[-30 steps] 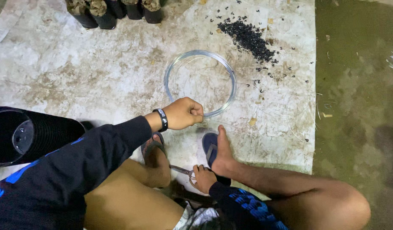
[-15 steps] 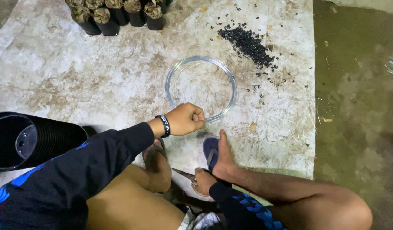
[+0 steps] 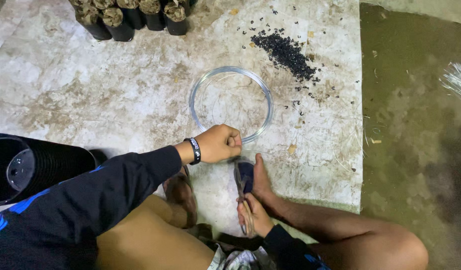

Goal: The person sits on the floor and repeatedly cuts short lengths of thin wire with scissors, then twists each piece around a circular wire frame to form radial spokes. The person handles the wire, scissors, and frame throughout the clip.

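At far left, well away from our hands, lies a stack of black pots (image 3: 25,167). Our left hand (image 3: 219,143) is fisted, its grip closed on the clear coiled tubing (image 3: 231,104) just beyond it. Below and right, our right hand (image 3: 253,216) grips a thin strip (image 3: 242,190) beside our foot (image 3: 260,181).

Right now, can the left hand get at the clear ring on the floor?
Probably yes. The left hand, closed in a fist, sits right at the near edge of the clear ring, and nothing lies between them; whether it already touches the ring is unclear.
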